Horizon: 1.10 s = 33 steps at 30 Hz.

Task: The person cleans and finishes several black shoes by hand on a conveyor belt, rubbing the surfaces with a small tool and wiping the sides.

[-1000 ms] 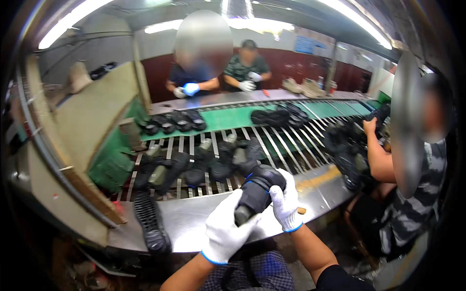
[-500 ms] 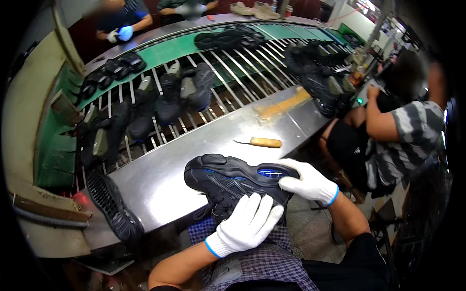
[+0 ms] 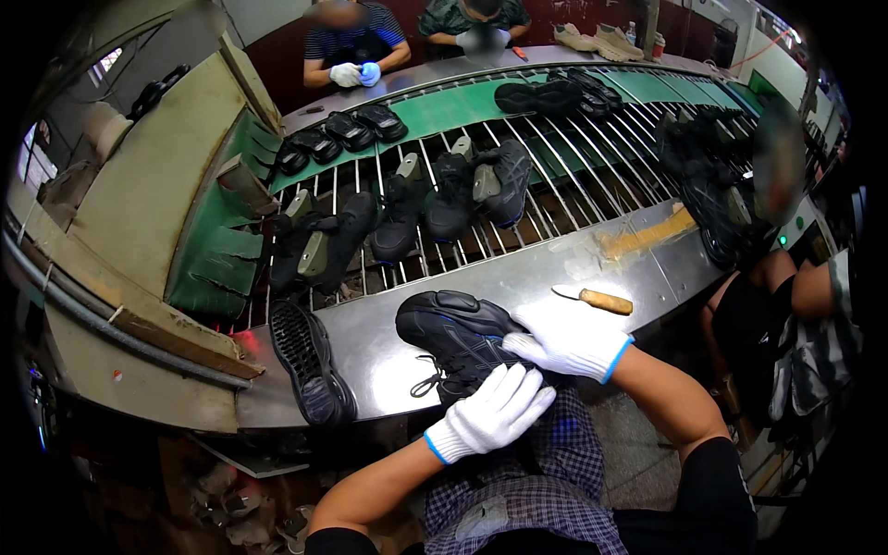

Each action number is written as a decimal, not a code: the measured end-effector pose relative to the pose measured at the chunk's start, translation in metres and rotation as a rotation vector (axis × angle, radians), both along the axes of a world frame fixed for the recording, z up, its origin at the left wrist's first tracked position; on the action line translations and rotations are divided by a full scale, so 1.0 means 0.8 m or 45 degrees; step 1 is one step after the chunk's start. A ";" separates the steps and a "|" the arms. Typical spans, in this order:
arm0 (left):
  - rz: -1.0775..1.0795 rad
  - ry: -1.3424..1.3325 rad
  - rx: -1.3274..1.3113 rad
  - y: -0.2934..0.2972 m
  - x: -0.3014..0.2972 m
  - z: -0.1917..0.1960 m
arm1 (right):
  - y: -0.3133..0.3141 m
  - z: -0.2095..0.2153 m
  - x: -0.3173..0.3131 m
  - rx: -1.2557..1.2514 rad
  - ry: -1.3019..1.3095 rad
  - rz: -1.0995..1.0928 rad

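A black laced shoe (image 3: 455, 335) lies on its side on the metal bench (image 3: 546, 268) right in front of me, toe pointing left. My left hand (image 3: 492, 413), in a white glove with a blue cuff, presses on the shoe's near edge by the laces. My right hand (image 3: 567, 339), gloved the same way, grips the heel end from the right. A small knife with a wooden handle (image 3: 595, 299) rests on the bench just beyond my right hand.
A black sole (image 3: 310, 361) lies upside down left of the shoe. Several black shoes (image 3: 407, 208) ride the roller conveyor (image 3: 555, 153) behind. Two gloved people work at the far side; another person sits at my right. A green chute (image 3: 217, 250) stands at left.
The shoe was upright in both hands a second ago; it now lies flat on the bench. My view has tilted down and then slightly back up.
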<state>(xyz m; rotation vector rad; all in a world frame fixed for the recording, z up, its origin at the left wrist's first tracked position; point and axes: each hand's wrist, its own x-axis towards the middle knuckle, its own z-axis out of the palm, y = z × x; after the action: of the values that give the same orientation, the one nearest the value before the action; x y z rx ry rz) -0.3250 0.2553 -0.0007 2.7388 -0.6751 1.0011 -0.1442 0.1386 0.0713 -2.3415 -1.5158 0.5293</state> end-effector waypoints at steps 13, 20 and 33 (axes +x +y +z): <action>0.568 0.455 -0.281 0.056 0.009 0.086 | -0.144 -0.113 0.101 -0.213 -0.620 -0.437; 0.711 0.959 -0.192 0.087 0.004 0.085 | -0.101 -0.006 -0.015 0.248 1.571 -0.847; 0.409 0.983 -0.195 0.095 0.045 0.070 | -0.052 -0.012 -0.056 -0.103 1.520 -0.566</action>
<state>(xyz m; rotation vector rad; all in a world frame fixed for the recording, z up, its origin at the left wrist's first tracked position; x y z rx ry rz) -0.2889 0.3317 0.0551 2.8044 -0.0293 -0.0273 -0.1887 0.0970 0.0619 -1.6705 -0.4100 1.4798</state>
